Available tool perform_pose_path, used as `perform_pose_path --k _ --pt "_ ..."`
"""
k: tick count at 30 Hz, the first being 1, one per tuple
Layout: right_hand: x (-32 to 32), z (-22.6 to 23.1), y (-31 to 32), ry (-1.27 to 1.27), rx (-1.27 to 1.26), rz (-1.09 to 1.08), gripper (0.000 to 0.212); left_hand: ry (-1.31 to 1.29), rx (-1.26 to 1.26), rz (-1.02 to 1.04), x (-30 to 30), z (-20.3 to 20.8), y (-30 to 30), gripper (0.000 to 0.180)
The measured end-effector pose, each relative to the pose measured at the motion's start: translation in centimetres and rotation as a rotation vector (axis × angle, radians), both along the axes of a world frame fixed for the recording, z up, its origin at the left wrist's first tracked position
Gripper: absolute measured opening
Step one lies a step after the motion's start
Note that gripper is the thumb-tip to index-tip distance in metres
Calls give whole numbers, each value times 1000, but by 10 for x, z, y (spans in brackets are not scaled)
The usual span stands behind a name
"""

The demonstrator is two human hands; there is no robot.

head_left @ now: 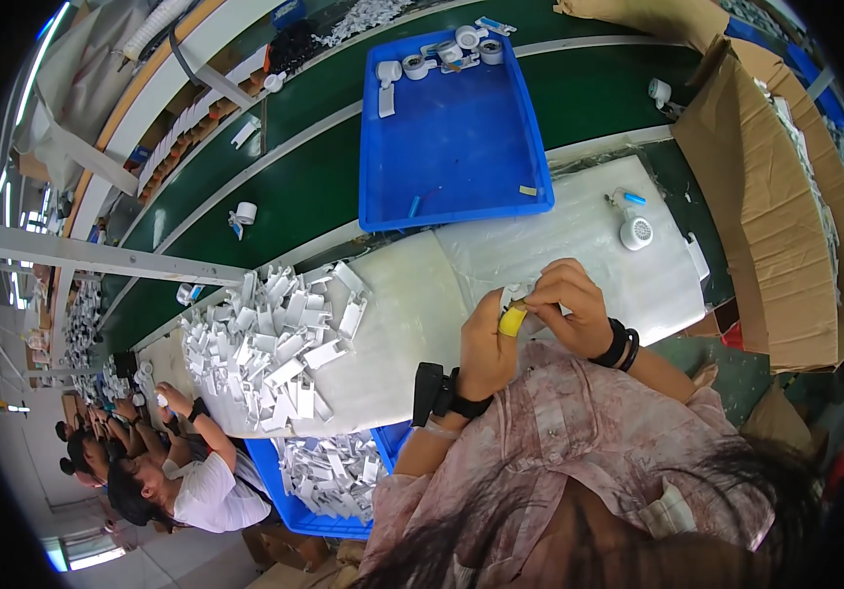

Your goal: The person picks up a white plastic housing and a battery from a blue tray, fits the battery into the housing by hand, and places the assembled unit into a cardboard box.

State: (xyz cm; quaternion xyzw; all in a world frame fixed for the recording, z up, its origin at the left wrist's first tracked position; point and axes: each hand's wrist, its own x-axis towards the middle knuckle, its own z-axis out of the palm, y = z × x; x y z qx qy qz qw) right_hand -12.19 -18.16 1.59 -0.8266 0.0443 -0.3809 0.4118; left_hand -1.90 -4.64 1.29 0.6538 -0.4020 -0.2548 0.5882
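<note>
Both of my hands meet over the near edge of a pale padded work surface (397,363). In my left hand (487,344) is a small white plastic part (513,294), held between closed fingers, with a yellow wrap (511,322) around one finger. My right hand (574,306) pinches at the same part from the other side; its fingertips partly hide it. Beyond my right hand lies a white round-headed plastic piece (636,232) with a blue strip. Left of my hands spreads a heap of white channel-shaped plastic parts (270,339).
A blue tray (451,137) holding several round white pieces stands at the far side, partly over a green conveyor (304,167). At right is an open cardboard box (761,206). Below the heap sits a blue bin (280,491) of white parts. Other people (211,491) work at left.
</note>
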Motion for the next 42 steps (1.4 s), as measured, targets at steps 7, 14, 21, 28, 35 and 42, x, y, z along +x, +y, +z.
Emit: perform_pose_path --k 7,14,21,28,35,42 --pt "-4 -10 0 11 249 -36 35 449 -93 -75 0 0 2 27" --pt "-1 -28 -6 295 969 257 31 522 -121 -167 0 7 1 29" --pt "-3 -20 -14 239 401 -70 14 305 -6 -83 2 6 1 25" --pt "-4 -11 -17 169 209 -143 15 362 -7 -2 1 -1 3 22" --pt "-7 -11 -14 160 137 -155 20 278 61 1 3 0 7 22" --pt "-6 -9 -15 154 87 -175 22 350 4 40 4 0 8 22"
